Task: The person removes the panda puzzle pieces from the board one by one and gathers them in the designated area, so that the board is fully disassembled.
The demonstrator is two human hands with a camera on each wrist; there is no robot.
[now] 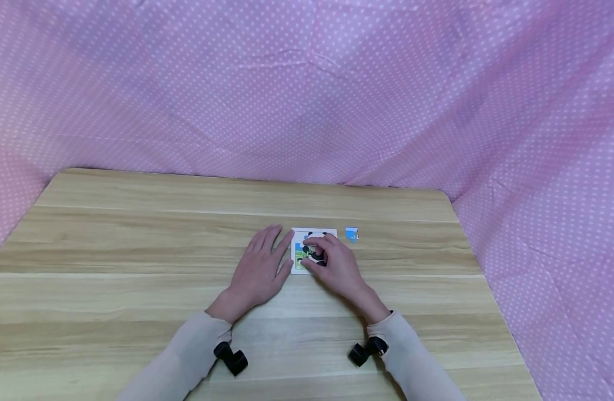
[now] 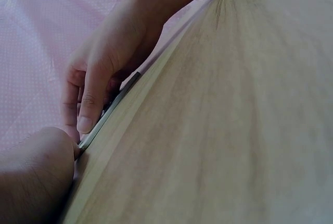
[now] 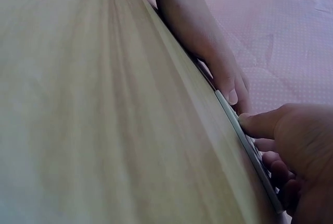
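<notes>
A small white-bordered panda jigsaw puzzle (image 1: 314, 272) lies on the wooden table between the hands. My left hand (image 1: 261, 264) rests flat beside its left side, fingers spread, with the index finger and thumb tips right at the border. Over the puzzle is my right hand (image 1: 335, 264), its thumb and index finger bent round a blue-and-green puzzle piece (image 1: 299, 250) at the left part of the picture. Its other fingers curl beneath the palm and hide the right part. In the right wrist view the thumb (image 3: 257, 124) sits at the board's near edge (image 3: 244, 138).
A loose blue puzzle piece (image 1: 351, 234) lies on the table (image 1: 186, 234) just right of the puzzle. Behind and to the right of the table hangs a pink polka-dot cloth (image 1: 307, 111). Both sleeved wrists carry black cameras (image 1: 230, 358).
</notes>
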